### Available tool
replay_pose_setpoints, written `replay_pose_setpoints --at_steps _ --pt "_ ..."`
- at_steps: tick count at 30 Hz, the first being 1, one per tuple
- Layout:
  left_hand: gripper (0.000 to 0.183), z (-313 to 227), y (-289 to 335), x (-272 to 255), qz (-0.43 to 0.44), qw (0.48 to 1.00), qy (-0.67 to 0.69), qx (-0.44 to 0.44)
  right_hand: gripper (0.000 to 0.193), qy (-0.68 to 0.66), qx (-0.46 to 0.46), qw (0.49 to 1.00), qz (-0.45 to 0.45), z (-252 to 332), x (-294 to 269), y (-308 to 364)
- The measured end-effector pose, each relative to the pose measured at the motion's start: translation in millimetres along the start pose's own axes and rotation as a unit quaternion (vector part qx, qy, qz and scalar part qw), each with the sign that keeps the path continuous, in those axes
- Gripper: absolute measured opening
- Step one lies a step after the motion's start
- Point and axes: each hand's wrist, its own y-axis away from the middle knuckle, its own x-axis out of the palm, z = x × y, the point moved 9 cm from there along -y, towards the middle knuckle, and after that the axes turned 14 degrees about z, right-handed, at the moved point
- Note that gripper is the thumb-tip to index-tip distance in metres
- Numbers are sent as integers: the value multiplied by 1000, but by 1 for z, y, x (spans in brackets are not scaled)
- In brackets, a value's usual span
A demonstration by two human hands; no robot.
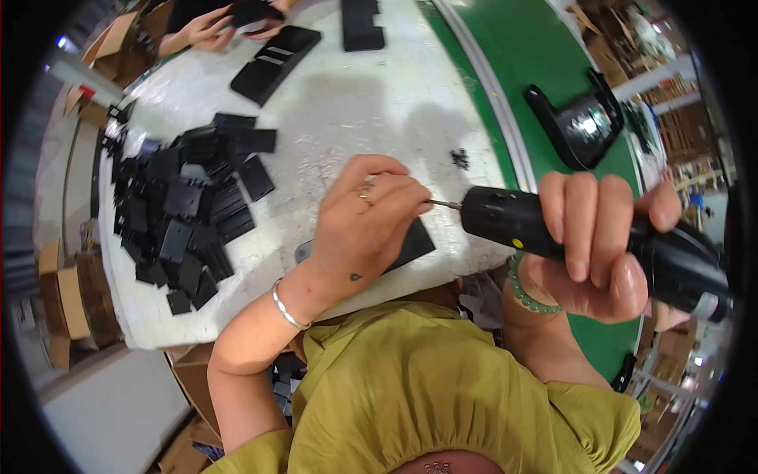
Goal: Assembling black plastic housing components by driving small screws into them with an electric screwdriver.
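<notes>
Olive top (pixel 410 379): nearest, across the lower edge, worn by the seated-side worker.
White worktable (pixel 339 95): spread before the worker, beyond the olive top.
Green belt surface (pixel 505 47): along the table's right side.
Heap of black parts (pixel 185 197): loosely piled at table left.
Black power driver (pixel 505 217): raised at right, roughly level, pointing left.
Right hand (pixel 596 237): fingers wrapped firmly around the driver body.
Left hand (pixel 367 217): fingertips pinched together at the bit's tip; anything between them is hidden.
Black flat piece (pixel 414 246): on the table near edge, partly behind the left hand; contact cannot be told.
Driver bit (pixel 444 205): thin, metallic, reaching the left fingertips.
Small dark pieces (pixel 459 159): clustered on the table beyond the bit.
</notes>
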Motion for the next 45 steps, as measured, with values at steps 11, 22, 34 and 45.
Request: replay_pose_setpoints --at_steps 11,22,34,45 --pt "17 4 38 -28 -23 1000 9 -20 44 4 -42 990 133 -20 41 -19" --pt "51 131 68 -80 169 923 -210 -275 44 -44 -2 999 20 -42 19 -12" --pt "33 129 87 -87 -32 930 125 -343 35 -24 44 999 7 -40 11 -2" --pt "25 55 81 13 72 915 262 -297 33 -38 65 997 -5 -37 1 9"
